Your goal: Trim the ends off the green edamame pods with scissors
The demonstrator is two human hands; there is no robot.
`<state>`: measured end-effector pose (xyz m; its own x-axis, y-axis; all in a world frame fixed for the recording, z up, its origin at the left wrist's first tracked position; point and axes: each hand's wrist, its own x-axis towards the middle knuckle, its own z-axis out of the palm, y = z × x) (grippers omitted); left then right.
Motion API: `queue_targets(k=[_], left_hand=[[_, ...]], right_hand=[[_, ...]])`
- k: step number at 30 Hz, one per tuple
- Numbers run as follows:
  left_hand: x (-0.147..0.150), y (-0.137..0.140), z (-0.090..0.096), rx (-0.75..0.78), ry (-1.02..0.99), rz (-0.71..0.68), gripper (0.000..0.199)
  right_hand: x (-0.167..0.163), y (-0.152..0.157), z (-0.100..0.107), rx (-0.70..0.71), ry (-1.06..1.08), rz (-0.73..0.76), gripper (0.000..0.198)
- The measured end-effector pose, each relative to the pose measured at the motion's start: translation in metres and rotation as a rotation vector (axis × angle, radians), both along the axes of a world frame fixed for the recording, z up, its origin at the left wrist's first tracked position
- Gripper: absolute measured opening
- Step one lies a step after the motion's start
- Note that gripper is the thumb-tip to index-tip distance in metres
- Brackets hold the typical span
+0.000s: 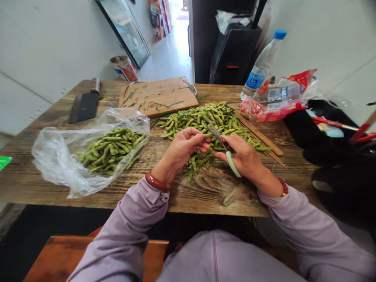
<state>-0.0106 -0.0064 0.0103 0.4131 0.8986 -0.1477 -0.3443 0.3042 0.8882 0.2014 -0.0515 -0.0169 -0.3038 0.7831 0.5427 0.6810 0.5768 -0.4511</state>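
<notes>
In my right hand (242, 154) is a pair of scissors (232, 162) with pale green handles, its blades pointing up and left over the pods. My left hand (189, 143) is pinched closed just left of the blades. What its fingertips hold is hard to tell against the green behind. Under and beyond both hands spreads a loose heap of green soybean pods (199, 119), some lying nearer to me below my fingers. To the left, a clear plastic bag (55, 156) lies spread out with more soybean pods (113, 150) in it.
Behind the heap lies a wooden cutting board (161, 94) with green scraps. A cleaver (84, 107) rests at the far left. Chopsticks (258, 135) lie right of the pods. A water bottle (255, 80) stands by a red-and-clear wrapper (276, 113). Dark items crowd the table's (141, 192) right side.
</notes>
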Motion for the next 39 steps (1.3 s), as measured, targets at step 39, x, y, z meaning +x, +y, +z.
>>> queue_targets(k=[39], left_hand=[[-0.028,0.019,-0.007,0.981,1.276,-0.18,0.013]], right_hand=[[0.003,0.001,-0.003,0.011,-0.054,-0.025,0.04]])
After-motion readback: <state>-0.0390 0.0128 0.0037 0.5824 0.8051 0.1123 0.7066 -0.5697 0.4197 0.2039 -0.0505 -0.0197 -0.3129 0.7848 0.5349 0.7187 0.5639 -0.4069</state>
